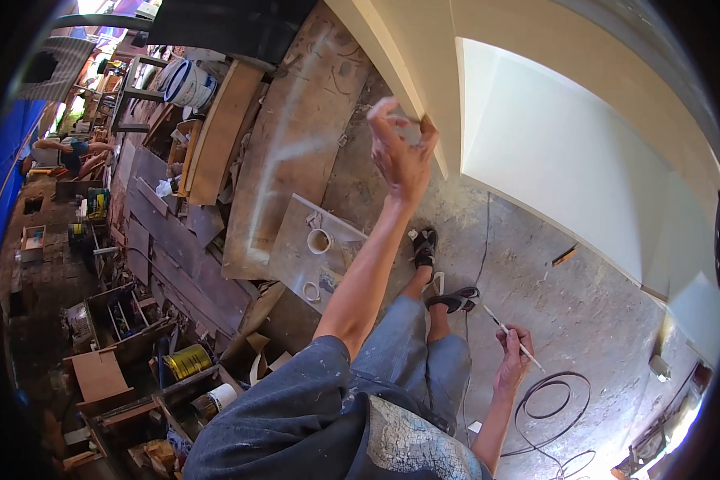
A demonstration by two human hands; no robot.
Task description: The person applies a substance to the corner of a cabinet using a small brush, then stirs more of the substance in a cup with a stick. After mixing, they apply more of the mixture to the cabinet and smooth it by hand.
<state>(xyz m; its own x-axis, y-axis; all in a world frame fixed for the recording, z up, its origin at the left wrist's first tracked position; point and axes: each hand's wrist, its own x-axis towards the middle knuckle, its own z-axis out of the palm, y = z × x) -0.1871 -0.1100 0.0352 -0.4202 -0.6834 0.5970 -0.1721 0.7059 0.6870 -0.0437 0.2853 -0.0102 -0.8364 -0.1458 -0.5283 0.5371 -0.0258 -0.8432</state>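
Note:
My left hand [404, 156] is raised at the edge of a cream-painted panel [438, 96]. Its fingers are bent and apart, slightly blurred, with the tips at or very near the edge; I see nothing held in them. Lower right, my right hand [514, 356] is closed on a thin white stick-like tool [526, 352], perhaps a slim brush, which points up and left over the floor. Beyond the panel is a large white recessed surface [552, 160] with a cream border.
A board [296, 248] on the floor holds two cups [319, 242]. A black cable [548, 386] lies coiled near my right hand. A dark pencil-like item [564, 256] lies by the white surface. Wood pieces, a bucket [190, 84] and crates are left; a person [72, 156] sits far left.

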